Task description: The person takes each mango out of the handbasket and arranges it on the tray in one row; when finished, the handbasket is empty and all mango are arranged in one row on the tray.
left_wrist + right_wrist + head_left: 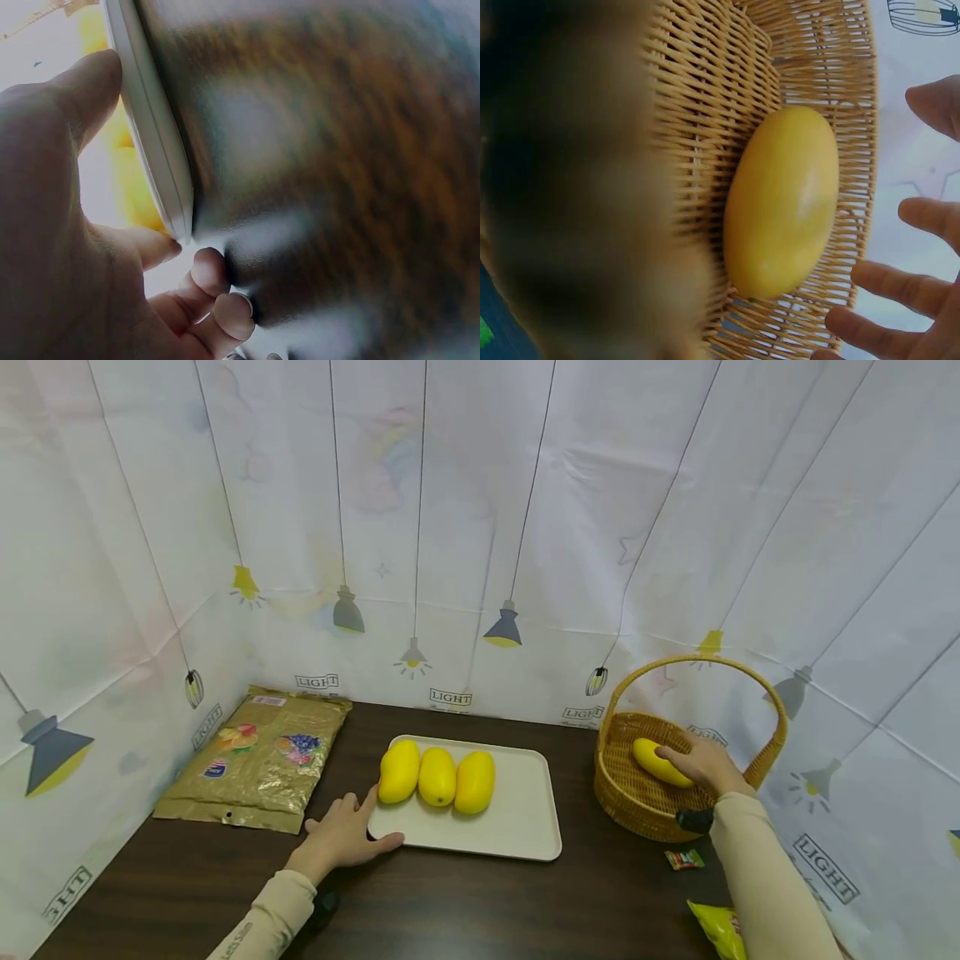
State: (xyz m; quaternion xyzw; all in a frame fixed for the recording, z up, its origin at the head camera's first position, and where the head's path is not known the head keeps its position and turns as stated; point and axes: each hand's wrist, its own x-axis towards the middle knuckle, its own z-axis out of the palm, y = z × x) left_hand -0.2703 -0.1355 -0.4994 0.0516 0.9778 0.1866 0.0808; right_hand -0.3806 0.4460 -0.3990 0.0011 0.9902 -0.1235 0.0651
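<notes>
Three yellow mangoes lie side by side on the left part of a white tray. At the tray's front left corner is my left hand, its thumb on the front rim and its index finger by the left side. Another yellow mango lies inside a wicker basket at the right. My right hand reaches in over the basket, beneath its arched handle. In the right wrist view, its spread fingers are apart from the mango.
A gold printed bag lies flat at the back left. In front of the basket sits a small wrapped candy. A yellow packet lies nearer, partly behind the right sleeve. Printed curtains stand behind the dark table.
</notes>
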